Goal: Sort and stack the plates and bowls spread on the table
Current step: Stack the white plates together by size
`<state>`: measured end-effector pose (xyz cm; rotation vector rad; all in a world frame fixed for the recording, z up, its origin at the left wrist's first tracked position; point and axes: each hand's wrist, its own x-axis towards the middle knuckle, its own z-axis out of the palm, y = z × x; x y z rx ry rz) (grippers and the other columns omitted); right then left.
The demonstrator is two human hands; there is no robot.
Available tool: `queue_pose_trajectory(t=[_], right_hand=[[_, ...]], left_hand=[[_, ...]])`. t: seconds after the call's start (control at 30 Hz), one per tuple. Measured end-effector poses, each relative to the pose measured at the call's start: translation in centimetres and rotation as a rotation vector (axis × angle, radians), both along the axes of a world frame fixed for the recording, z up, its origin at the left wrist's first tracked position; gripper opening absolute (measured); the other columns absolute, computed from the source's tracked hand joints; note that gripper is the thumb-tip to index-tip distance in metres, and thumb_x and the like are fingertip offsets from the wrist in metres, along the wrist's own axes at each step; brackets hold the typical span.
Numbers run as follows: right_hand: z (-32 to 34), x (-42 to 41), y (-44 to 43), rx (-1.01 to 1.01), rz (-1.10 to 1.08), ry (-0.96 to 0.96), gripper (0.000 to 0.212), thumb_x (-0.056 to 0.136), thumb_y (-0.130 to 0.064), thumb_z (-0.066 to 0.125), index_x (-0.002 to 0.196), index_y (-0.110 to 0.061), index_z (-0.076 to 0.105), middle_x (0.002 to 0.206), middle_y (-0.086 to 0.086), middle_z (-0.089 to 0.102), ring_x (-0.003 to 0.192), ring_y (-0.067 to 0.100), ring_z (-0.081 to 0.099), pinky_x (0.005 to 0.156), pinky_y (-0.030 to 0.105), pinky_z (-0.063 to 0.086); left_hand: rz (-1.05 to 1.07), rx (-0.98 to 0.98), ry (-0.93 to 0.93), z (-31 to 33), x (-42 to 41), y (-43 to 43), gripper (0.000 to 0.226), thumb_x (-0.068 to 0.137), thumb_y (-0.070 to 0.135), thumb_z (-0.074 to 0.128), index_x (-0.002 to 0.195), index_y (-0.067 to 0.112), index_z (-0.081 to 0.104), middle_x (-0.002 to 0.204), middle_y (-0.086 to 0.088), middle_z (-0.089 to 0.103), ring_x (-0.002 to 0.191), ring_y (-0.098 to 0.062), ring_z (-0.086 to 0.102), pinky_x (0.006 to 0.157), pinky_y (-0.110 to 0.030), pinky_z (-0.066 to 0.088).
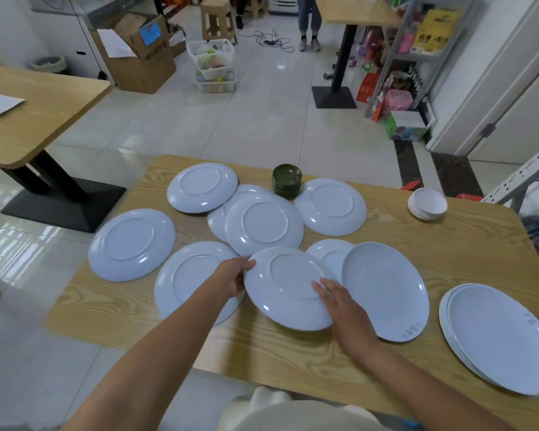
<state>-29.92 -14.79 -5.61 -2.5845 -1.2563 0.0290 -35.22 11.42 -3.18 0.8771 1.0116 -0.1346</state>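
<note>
Both hands are on one white plate (288,287), held upside down and tilted at the near centre of the wooden table (293,353). The left hand (235,276) clamps its left rim, thumb on top and fingers beneath. The right hand (344,309) lies flat on the plate's near-right underside, fingers spread; no closed hold there. Just right of it an upright plate (386,290) rests partly over another plate (329,256). At the near right edge stands a stack of upright plates (498,337). Left of the held plate lies an inverted plate (187,275), partly under the left forearm. Farther out, an inverted plate (132,244) overhangs the table's left edge. Mid-table, one inverted plate (263,228) overlaps a second (220,219); further inverted plates lie beyond at left (202,187) and right (330,206). At the far edge stands a stack of dark green bowls (287,180), and well to the right a stack of small white bowls (427,203)
</note>
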Motion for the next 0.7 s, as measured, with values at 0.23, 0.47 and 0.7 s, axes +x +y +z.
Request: queue_pose_trajectory(t=[0.23, 0.47, 0.7], right_hand=[[4.4, 3.1, 2.6, 0.404, -0.253, -0.04, 0.034, 0.081, -0.009, 0.043, 0.099, -0.008, 0.071, 0.08, 0.005, 0.074, 0.065, 0.023, 0.07, 0.05, 0.027, 0.053], [5.2, 5.8, 0.4, 0.678, -0.88, 0.625, 0.032, 0.093, -0.015, 0.052, 0.063, -0.011, 0.042, 0.061, 0.001, 0.044, 0.067, 0.022, 0.044, 0.055, 0.03, 0.032], [2.0, 5.9, -6.6, 0.524, -1.254, 0.773, 0.035, 0.094, -0.023, 0.052, 0.117, 0.003, 0.057, 0.108, 0.017, 0.063, 0.096, 0.031, 0.058, 0.077, 0.035, 0.044]], left_hand=[[-0.068, 0.143, 0.012, 0.6, 0.1, 0.7, 0.028, 0.099, 0.027, 0.048, 0.087, 0.005, 0.06, 0.078, -0.01, 0.058, 0.063, -0.018, 0.054, 0.056, -0.023, 0.049], [-0.291, 0.32, -0.118, 1.4, 2.9, -2.9, 0.032, 0.101, 0.034, 0.039, 0.108, 0.013, 0.063, 0.097, -0.006, 0.067, 0.087, -0.019, 0.064, 0.081, -0.032, 0.053], [-0.505, 0.461, -0.105, 2.0, 7.1, -10.0, 0.017, 0.096, 0.012, 0.049, 0.101, 0.002, 0.062, 0.093, -0.013, 0.063, 0.079, -0.023, 0.062, 0.061, -0.026, 0.055]])
